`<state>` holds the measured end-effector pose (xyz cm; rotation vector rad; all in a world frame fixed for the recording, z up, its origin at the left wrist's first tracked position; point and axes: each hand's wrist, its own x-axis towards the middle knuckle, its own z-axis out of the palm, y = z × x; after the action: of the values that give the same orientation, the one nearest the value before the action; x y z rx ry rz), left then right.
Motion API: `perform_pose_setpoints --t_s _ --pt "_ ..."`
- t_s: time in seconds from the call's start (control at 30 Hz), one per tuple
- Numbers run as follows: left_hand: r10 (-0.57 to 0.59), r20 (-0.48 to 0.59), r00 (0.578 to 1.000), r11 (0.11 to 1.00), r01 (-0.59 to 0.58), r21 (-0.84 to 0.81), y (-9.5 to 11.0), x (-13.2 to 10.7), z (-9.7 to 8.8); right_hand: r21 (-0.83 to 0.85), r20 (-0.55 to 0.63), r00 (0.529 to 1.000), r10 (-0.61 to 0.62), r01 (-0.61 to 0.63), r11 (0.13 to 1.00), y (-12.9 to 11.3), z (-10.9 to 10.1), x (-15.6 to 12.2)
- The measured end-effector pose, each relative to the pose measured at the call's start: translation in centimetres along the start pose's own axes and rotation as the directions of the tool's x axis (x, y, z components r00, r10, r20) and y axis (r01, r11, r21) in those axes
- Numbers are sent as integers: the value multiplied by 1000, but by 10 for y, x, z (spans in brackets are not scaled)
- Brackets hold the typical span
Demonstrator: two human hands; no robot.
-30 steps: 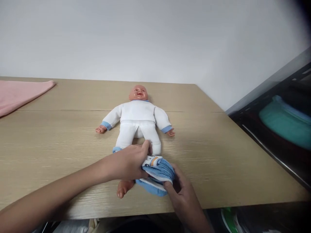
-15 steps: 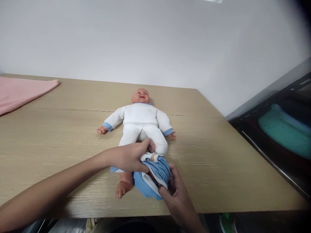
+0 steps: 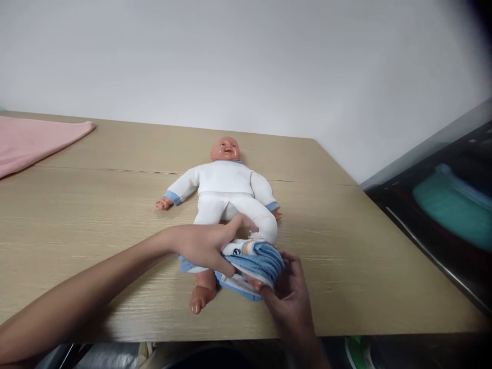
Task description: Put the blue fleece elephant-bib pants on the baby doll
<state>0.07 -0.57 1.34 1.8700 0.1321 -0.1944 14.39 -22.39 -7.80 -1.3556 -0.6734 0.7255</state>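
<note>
A baby doll (image 3: 226, 178) in a white suit with blue cuffs lies face up, feet toward me. Gathered round its lower leg on the right is a blue-and-white cloth garment (image 3: 258, 264) with an eye and an orange patch on it. The doll's toes (image 3: 257, 283) poke out of its opening. My left hand (image 3: 209, 248) is closed on the garment's left side, fingers by the doll's knee. From the right, my right hand (image 3: 290, 292) grips its edge, the thumb beside the toes. The doll's other foot (image 3: 202, 296) is bare.
All this is on a wooden table (image 3: 346, 266), its front edge close to me. A pink cloth (image 3: 34, 141) lies at the far left. Beyond the table's right edge stands a dark frame with a teal item (image 3: 453, 205). A pale wall (image 3: 230, 66) rises behind.
The doll's clothed leg has lifted and shifted right, with both hands and the garment. The toes now show at the garment's opening.
</note>
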Motion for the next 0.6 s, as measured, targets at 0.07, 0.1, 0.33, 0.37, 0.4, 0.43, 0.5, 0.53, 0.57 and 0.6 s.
perform_pose_setpoints --t_s 0.07,0.1,0.33,0.37,0.4,0.43,0.5,0.53,0.57,0.6 --pt "4 -7 1000 1000 -4 13 0 1 -3 -10 11 999 -52 52 999 5 -5 5" --pt "20 -28 999 999 -19 48 0 2 -3 -24 32 997 -68 69 997 6 -8 8" --pt "141 -123 982 970 -112 216 -1 5 -10 -280 131 983 -131 163 946 -4 -30 26" --pt "159 -122 980 970 -132 203 -2 5 -11 -309 159 980 -120 165 937 -10 -32 31" --pt "177 -118 977 970 -153 188 -3 6 -12 -329 201 973 -110 173 928 -15 -34 37" --pt "192 -111 975 970 -171 170 -4 6 -13 -340 255 962 -100 186 922 -21 -36 44" --pt "201 -110 973 972 -184 146 -5 8 -13 -341 373 926 -62 199 919 -32 -41 58" --pt "192 -121 974 973 -173 150 -5 8 -12 -337 428 903 -30 190 922 -37 -43 65" --pt "177 -137 975 974 -154 163 -5 8 -10 -335 475 880 6 175 926 -42 -46 71" --pt "158 -167 973 975 -127 181 -3 8 -9 -340 512 858 38 161 927 -46 -49 76"
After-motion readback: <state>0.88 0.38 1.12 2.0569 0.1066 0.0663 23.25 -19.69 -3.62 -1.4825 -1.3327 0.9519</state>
